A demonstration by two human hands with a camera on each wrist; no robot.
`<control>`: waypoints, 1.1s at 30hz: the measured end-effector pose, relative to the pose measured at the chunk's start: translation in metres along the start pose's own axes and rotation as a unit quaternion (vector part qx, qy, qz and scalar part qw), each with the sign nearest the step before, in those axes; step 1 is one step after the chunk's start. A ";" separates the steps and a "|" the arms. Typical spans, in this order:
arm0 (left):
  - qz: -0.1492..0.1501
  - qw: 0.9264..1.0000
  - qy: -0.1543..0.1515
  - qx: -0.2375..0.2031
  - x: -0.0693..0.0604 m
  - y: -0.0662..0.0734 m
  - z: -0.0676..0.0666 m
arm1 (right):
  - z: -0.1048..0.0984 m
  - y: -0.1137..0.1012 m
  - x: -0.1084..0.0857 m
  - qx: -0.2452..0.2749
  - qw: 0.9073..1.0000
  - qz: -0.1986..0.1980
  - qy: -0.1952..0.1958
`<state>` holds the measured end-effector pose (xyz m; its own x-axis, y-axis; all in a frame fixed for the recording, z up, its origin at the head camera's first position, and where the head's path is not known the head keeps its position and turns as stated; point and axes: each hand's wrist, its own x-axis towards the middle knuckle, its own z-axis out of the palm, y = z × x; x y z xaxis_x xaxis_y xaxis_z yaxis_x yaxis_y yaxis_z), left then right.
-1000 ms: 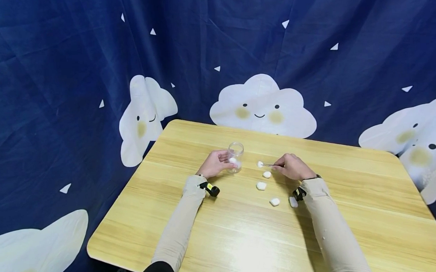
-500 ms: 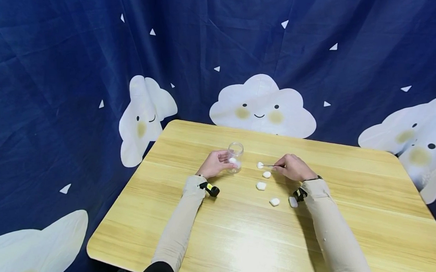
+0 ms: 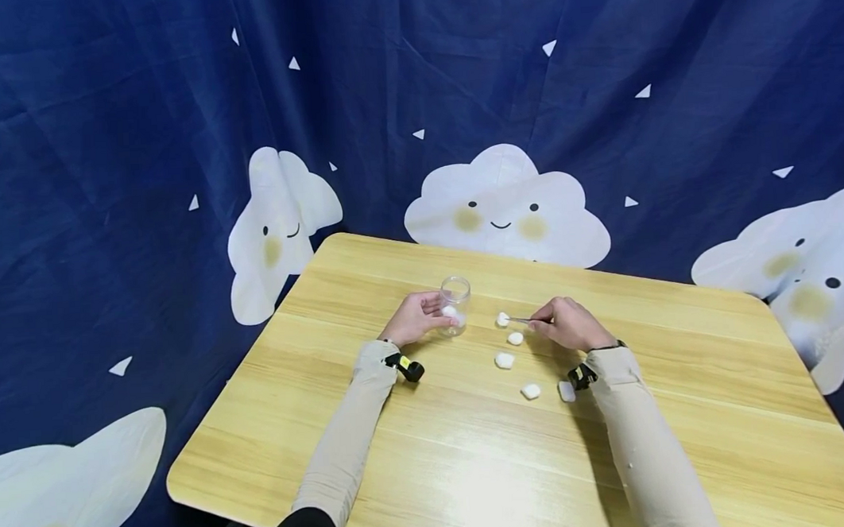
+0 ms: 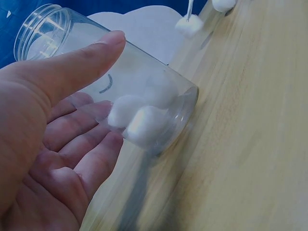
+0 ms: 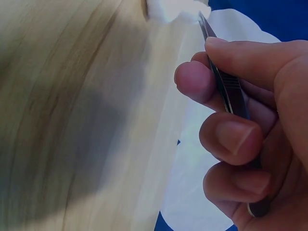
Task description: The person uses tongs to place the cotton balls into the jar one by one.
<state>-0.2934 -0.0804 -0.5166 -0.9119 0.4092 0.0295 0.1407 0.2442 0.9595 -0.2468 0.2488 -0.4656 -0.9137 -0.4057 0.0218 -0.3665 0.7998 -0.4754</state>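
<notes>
Dark blue curtain (image 3: 355, 84) with smiley clouds back there, pale wood-grain table (image 3: 373, 425) in front. The white fluffy cotton-looking ball (image 3: 503, 320) sits at the tips of the slim dark metal tweezers (image 5: 235, 98), left of the right hand (image 3: 571, 324), which pinches them. Their long axis runs roughly sideways, tips aimed at the clear cylindrical plastic jar (image 3: 457, 303). Right hand's nearer the ball; the left hand (image 3: 412, 318) grips the jar, thumb opposite fingers. Ball's soft, roundish; can't tell if it's off the table.
</notes>
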 end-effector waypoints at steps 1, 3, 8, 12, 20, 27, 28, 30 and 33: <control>-0.001 1.000 0.000 -0.001 0.000 0.000 0.000 | -0.001 -0.001 0.000 -0.001 1.000 0.001 0.001; -0.001 1.000 0.000 -0.001 0.000 0.000 0.001 | -0.002 -0.002 -0.001 0.000 1.000 0.001 0.002; 0.001 1.000 -0.003 -0.004 -0.001 0.002 0.001 | -0.004 -0.004 -0.002 0.001 1.000 0.008 0.003; 0.002 1.000 -0.004 -0.005 -0.001 0.003 0.001 | -0.004 -0.005 -0.001 -0.002 1.000 0.005 0.008; -0.001 1.000 -0.004 -0.011 -0.002 0.003 0.001 | -0.007 -0.008 -0.001 0.003 1.000 -0.004 0.010; -0.001 1.000 0.000 -0.009 -0.004 0.006 0.001 | -0.010 -0.011 0.000 0.009 1.000 -0.001 0.012; -0.001 1.000 0.000 -0.009 -0.004 0.006 0.001 | -0.010 -0.012 0.000 0.008 1.000 -0.002 0.012; 0.000 1.000 0.001 -0.007 -0.005 0.006 0.001 | -0.012 -0.013 0.000 0.007 1.000 -0.004 0.011; 0.000 1.000 0.002 -0.005 -0.004 0.005 0.002 | -0.014 -0.015 0.000 0.008 1.000 -0.005 0.009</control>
<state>-0.2881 -0.0794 -0.5121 -0.9137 0.4052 0.0316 0.1374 0.2345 0.9624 -0.2440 0.2434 -0.4459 -0.9130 -0.4058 0.0433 -0.3734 0.7878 -0.4898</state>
